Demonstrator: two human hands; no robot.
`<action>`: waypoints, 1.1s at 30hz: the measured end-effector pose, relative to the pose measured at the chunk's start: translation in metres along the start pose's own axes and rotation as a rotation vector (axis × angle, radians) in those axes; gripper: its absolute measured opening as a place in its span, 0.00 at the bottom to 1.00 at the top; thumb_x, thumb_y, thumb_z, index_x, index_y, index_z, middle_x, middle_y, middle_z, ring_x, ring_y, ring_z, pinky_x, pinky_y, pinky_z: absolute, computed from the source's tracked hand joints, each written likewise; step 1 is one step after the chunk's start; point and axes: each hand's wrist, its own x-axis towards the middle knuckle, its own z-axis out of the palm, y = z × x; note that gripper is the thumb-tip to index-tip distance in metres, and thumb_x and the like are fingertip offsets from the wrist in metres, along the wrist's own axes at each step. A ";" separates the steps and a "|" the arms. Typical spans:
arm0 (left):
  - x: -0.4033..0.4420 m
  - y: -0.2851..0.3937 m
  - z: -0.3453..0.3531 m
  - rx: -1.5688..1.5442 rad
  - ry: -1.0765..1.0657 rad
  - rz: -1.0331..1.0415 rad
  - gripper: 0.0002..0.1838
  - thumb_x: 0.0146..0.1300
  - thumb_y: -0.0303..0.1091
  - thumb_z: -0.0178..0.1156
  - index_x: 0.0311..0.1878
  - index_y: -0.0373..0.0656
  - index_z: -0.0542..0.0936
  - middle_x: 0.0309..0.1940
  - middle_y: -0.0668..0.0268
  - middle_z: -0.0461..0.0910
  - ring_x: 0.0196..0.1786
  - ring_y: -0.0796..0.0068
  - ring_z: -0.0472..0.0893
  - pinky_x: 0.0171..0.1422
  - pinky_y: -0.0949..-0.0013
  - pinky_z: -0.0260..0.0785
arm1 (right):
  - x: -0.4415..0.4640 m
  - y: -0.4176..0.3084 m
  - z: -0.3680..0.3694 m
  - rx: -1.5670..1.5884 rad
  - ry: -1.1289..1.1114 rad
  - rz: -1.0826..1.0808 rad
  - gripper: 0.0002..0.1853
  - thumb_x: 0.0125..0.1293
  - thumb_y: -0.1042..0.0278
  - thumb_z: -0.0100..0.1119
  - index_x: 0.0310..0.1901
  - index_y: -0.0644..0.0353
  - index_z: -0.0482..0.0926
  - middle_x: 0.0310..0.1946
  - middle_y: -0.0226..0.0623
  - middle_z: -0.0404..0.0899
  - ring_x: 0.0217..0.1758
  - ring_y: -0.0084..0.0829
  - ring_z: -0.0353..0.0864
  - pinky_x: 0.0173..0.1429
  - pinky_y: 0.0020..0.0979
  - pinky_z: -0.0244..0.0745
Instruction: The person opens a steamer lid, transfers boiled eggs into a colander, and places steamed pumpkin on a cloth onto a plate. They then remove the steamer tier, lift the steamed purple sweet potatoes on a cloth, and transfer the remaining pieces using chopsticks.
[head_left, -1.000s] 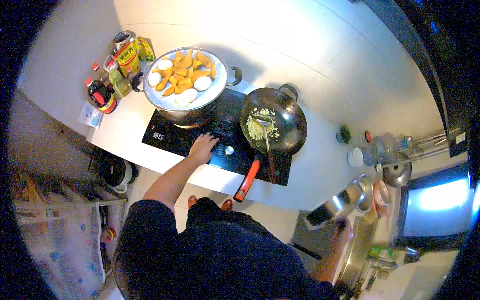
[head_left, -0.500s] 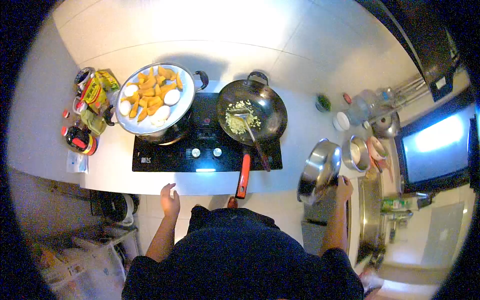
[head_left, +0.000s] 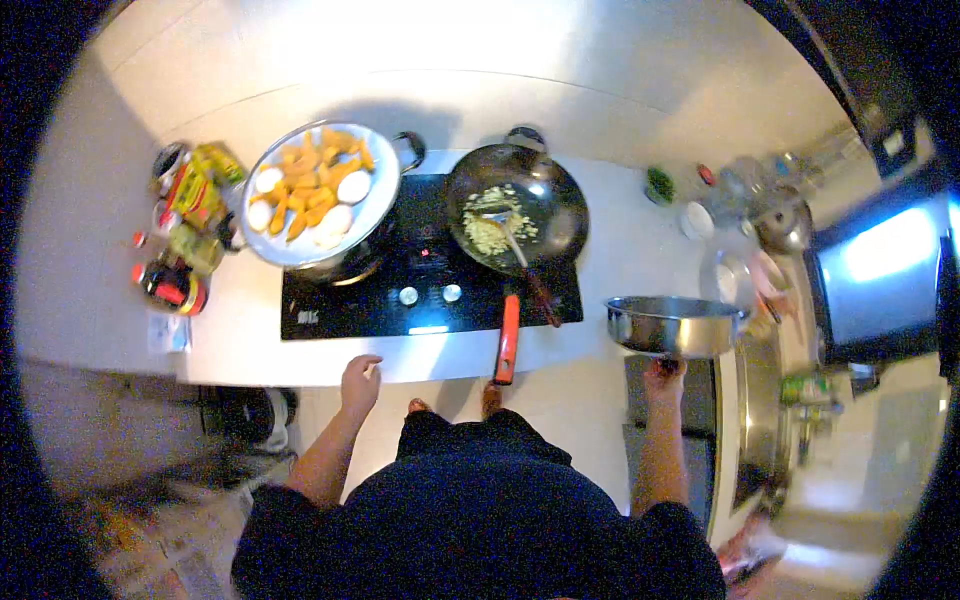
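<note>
My right hand (head_left: 666, 378) is closed round the handle of a shiny steel pot (head_left: 672, 329), held level at the counter's front edge, right of the hob; its inside is hidden. My left hand (head_left: 361, 386) hangs by the front edge of the counter, holding nothing, its fingers loosely bent and apart. On the right of the hob stands a dark wok (head_left: 557, 205) with a red handle (head_left: 508, 340). Chopped pale bits, like garlic, lie in it (head_left: 487, 222). A spatula (head_left: 532, 277) rests in the wok, its handle over the rim.
On the left burner, a plate of pumpkin wedges (head_left: 309, 190) and eggs sits over a pot (head_left: 350, 270). Sauce bottles (head_left: 172, 287) and packets (head_left: 198, 192) crowd the left. Bowls (head_left: 697, 220) and a green-filled container (head_left: 659, 186) stand on the right, before a sink (head_left: 757, 420).
The steel pot has turned from tilted on its side to level and moved slightly right, still in my right hand. My left hand's fingers have bent rightward. The view has shifted slightly.
</note>
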 end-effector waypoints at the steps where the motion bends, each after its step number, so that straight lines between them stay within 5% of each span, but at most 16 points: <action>1: 0.001 0.005 0.001 0.018 -0.011 0.025 0.08 0.50 0.25 0.56 0.36 0.42 0.77 0.37 0.59 0.77 0.41 0.61 0.75 0.46 0.65 0.68 | 0.002 0.005 0.003 0.018 -0.041 0.055 0.17 0.60 0.48 0.47 0.32 0.54 0.72 0.20 0.33 0.73 0.18 0.27 0.71 0.20 0.28 0.67; 4: 0.000 0.029 0.006 0.033 0.023 -0.022 0.08 0.49 0.26 0.56 0.36 0.42 0.78 0.36 0.58 0.77 0.41 0.59 0.75 0.47 0.64 0.68 | -0.016 0.008 0.052 0.131 0.022 -0.047 0.16 0.59 0.49 0.48 0.33 0.54 0.72 0.21 0.32 0.73 0.17 0.25 0.69 0.19 0.26 0.65; 9: -0.033 0.053 0.035 0.054 0.185 -0.158 0.08 0.49 0.27 0.55 0.34 0.40 0.78 0.36 0.56 0.78 0.41 0.58 0.76 0.49 0.62 0.67 | 0.154 0.013 -0.024 0.172 -0.272 0.050 0.16 0.58 0.48 0.49 0.32 0.54 0.73 0.21 0.31 0.72 0.17 0.24 0.67 0.18 0.24 0.63; 14: -0.093 0.076 0.092 0.120 0.258 -0.380 0.07 0.49 0.29 0.55 0.32 0.41 0.79 0.34 0.56 0.78 0.42 0.58 0.76 0.49 0.62 0.67 | 0.255 0.025 -0.044 0.470 -0.679 0.502 0.16 0.56 0.50 0.52 0.30 0.56 0.74 0.18 0.30 0.71 0.17 0.25 0.67 0.19 0.25 0.64; 16: -0.122 0.089 0.111 0.153 0.232 -0.457 0.07 0.49 0.30 0.55 0.31 0.41 0.79 0.34 0.57 0.78 0.41 0.58 0.76 0.49 0.62 0.67 | 0.220 0.020 0.000 0.454 -0.532 0.604 0.16 0.54 0.52 0.53 0.31 0.59 0.75 0.21 0.32 0.74 0.21 0.27 0.70 0.21 0.26 0.67; 18: -0.156 0.099 0.125 0.205 0.238 -0.510 0.07 0.49 0.32 0.55 0.31 0.43 0.79 0.33 0.58 0.78 0.41 0.59 0.76 0.49 0.63 0.67 | 0.230 0.025 0.001 0.200 -0.602 0.426 0.17 0.53 0.52 0.54 0.31 0.60 0.75 0.22 0.33 0.75 0.23 0.27 0.72 0.24 0.26 0.69; 19: -0.175 0.100 0.130 0.219 0.249 -0.541 0.07 0.48 0.32 0.55 0.31 0.43 0.79 0.33 0.58 0.78 0.41 0.59 0.76 0.49 0.63 0.68 | 0.264 0.039 -0.016 0.466 -0.868 0.748 0.15 0.52 0.54 0.55 0.30 0.59 0.76 0.23 0.36 0.76 0.23 0.29 0.73 0.24 0.28 0.69; 22: -0.247 0.079 0.144 0.217 0.239 -0.771 0.08 0.48 0.32 0.55 0.32 0.42 0.79 0.33 0.57 0.79 0.41 0.57 0.77 0.47 0.63 0.69 | 0.247 0.037 -0.004 0.358 -0.251 0.372 0.14 0.51 0.55 0.57 0.30 0.59 0.76 0.23 0.36 0.75 0.21 0.31 0.71 0.24 0.30 0.68; 23: -0.263 0.075 0.148 0.205 0.224 -0.865 0.09 0.48 0.32 0.55 0.32 0.42 0.79 0.33 0.56 0.79 0.40 0.57 0.77 0.47 0.63 0.69 | 0.295 0.051 -0.039 0.476 -0.842 0.608 0.16 0.51 0.53 0.59 0.32 0.58 0.76 0.25 0.37 0.76 0.22 0.32 0.71 0.27 0.32 0.69; 25: -0.306 0.051 0.157 0.335 0.074 -1.081 0.09 0.48 0.33 0.53 0.30 0.40 0.79 0.34 0.54 0.79 0.40 0.55 0.78 0.46 0.61 0.70 | 0.306 0.052 -0.063 0.373 -0.692 0.629 0.16 0.51 0.53 0.60 0.33 0.58 0.76 0.27 0.36 0.76 0.24 0.32 0.71 0.31 0.32 0.70; 26: -0.333 0.012 0.168 0.457 -0.084 -1.119 0.10 0.48 0.33 0.52 0.30 0.40 0.80 0.34 0.53 0.78 0.40 0.54 0.78 0.47 0.60 0.70 | 0.307 0.052 -0.072 0.324 -0.617 0.632 0.16 0.51 0.54 0.60 0.33 0.58 0.76 0.27 0.36 0.76 0.26 0.32 0.72 0.33 0.32 0.70; 29: -0.344 0.033 0.142 0.294 -0.074 -1.295 0.11 0.49 0.34 0.51 0.29 0.40 0.80 0.35 0.52 0.78 0.41 0.53 0.77 0.47 0.59 0.69 | 0.237 0.037 -0.090 0.352 -0.484 0.761 0.15 0.51 0.57 0.62 0.34 0.60 0.76 0.29 0.37 0.77 0.28 0.33 0.72 0.34 0.32 0.71; 30: -0.341 0.045 0.130 0.300 -0.060 -1.251 0.11 0.49 0.34 0.51 0.30 0.40 0.80 0.35 0.52 0.78 0.41 0.53 0.77 0.47 0.60 0.69 | 0.143 0.016 -0.055 0.251 -0.440 0.716 0.15 0.52 0.58 0.62 0.34 0.60 0.76 0.29 0.36 0.77 0.28 0.33 0.72 0.34 0.32 0.71; 33: -0.329 0.055 0.110 0.251 0.073 -1.098 0.12 0.49 0.36 0.53 0.32 0.41 0.80 0.36 0.53 0.78 0.41 0.56 0.78 0.48 0.61 0.69 | 0.109 0.019 -0.094 0.179 -0.623 0.707 0.18 0.57 0.62 0.53 0.47 0.63 0.72 0.39 0.38 0.77 0.36 0.32 0.75 0.39 0.32 0.73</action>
